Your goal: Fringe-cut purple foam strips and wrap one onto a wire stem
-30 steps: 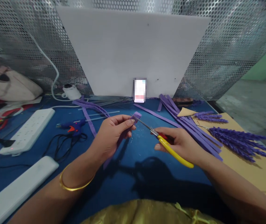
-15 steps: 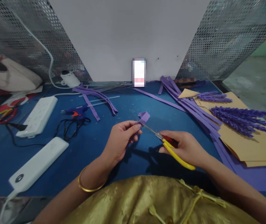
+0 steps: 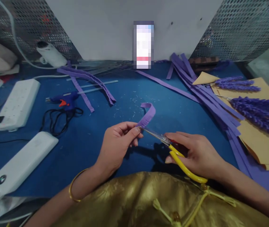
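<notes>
A purple paper strip (image 3: 148,116) with fine slits along one edge curls up over the blue table. My left hand (image 3: 119,143) pinches its near end between thumb and fingers. In my right hand (image 3: 193,154) is a pair of scissors (image 3: 180,164) with yellow and red handles. Their blades point left, and the tips meet the strip right beside my left thumb. Most of the red handle is hidden by my right fingers.
Purple strips (image 3: 203,93) and lavender-like purple stems (image 3: 259,110) on brown paper (image 3: 252,145) lie to the right. At left are a blue glue gun (image 3: 65,100), a power strip (image 3: 18,102) and a white power bank (image 3: 25,160). A phone (image 3: 144,45) stands at the back.
My view has moved closer and dips lower. The purple strip now stretches out longer from my left hand in a curl. The scissors stay at its edge.
</notes>
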Demonstrator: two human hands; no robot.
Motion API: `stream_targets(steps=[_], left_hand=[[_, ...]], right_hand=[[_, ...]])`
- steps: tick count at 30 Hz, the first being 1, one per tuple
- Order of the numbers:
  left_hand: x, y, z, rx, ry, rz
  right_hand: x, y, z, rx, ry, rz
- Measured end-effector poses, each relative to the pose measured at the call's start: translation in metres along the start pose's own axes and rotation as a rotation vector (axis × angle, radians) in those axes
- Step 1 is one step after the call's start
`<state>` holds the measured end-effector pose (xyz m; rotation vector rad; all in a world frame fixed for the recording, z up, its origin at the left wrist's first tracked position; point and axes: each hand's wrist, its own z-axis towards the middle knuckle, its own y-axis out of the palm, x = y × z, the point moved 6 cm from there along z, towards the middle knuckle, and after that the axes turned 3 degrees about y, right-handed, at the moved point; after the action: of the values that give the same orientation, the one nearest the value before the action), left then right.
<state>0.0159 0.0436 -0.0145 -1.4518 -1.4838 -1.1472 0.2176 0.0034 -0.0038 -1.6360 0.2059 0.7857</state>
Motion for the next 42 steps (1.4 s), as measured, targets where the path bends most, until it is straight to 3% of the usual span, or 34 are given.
stream_targets(steps=[15,29,42], left_hand=[[-0.0003,0.0022,-0.0035,0.022,0.023,-0.007],[-0.0014,0.0028,-0.0042,-0.012,0.010,0.018],[-0.0015,0.0036,-0.0050,-0.046,-0.021,-0.020]], right_hand=[[-0.0026,0.0050,-0.0040,-0.001,0.007,0.131],[-0.0041,0.0077,-0.0042,0.026,-0.015,0.067],[-0.0027,0.0067,-0.0052,-0.033,0.004,0.156]])
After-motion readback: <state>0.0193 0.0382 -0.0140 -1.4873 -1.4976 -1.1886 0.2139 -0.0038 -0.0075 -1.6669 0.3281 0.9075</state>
